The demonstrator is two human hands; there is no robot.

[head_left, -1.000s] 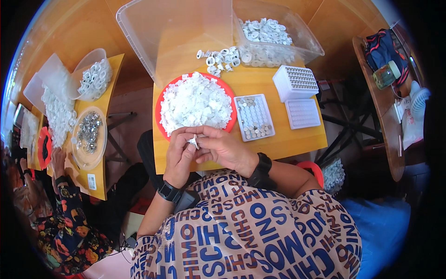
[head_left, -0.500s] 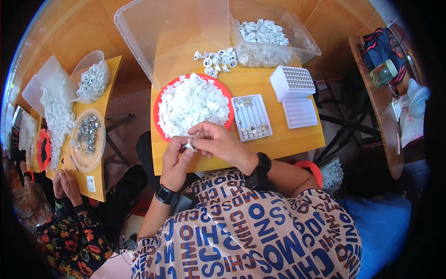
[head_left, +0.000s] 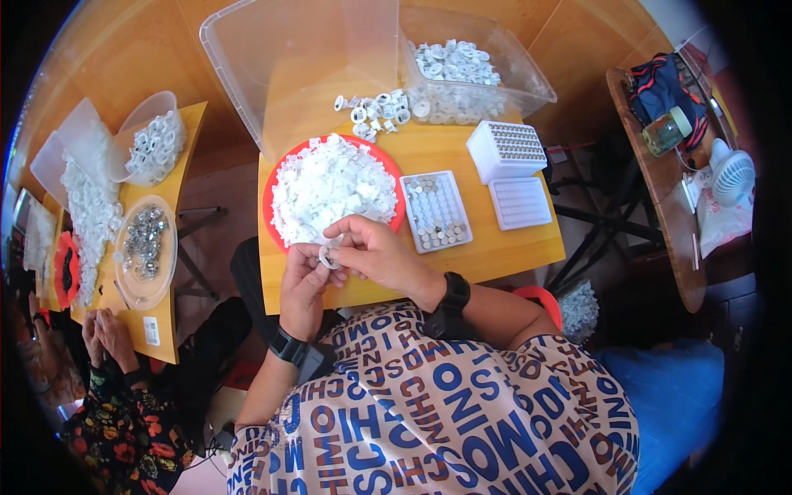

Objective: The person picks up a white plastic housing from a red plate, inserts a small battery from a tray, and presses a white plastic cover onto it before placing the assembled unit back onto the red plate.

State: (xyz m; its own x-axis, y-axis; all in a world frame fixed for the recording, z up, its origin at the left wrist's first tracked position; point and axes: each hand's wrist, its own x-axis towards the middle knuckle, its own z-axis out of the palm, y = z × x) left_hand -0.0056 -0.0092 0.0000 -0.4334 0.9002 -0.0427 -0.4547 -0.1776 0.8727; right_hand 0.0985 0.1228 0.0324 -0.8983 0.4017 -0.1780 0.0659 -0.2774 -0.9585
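White plastic piece (head_left: 327, 255) is pinched in the fingertips of both hands, left hand (head_left: 304, 285) and right hand (head_left: 375, 257), right by the near edge of a red tray (head_left: 267, 206) piled with little white parts (head_left: 330, 186), all on a yellow counter (head_left: 503, 254) btw.

The held ring-shaped plastic piece (head_left: 323, 257) is white, the round plastic tray (head_left: 269, 188) red, the wooden worktop (head_left: 503, 252) yellow-brown, the shirt (head_left: 445, 404) pale with blue-and-brown lettering.

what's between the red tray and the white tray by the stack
Another white tray, partly filled with small silvery discs; the head view shows it.
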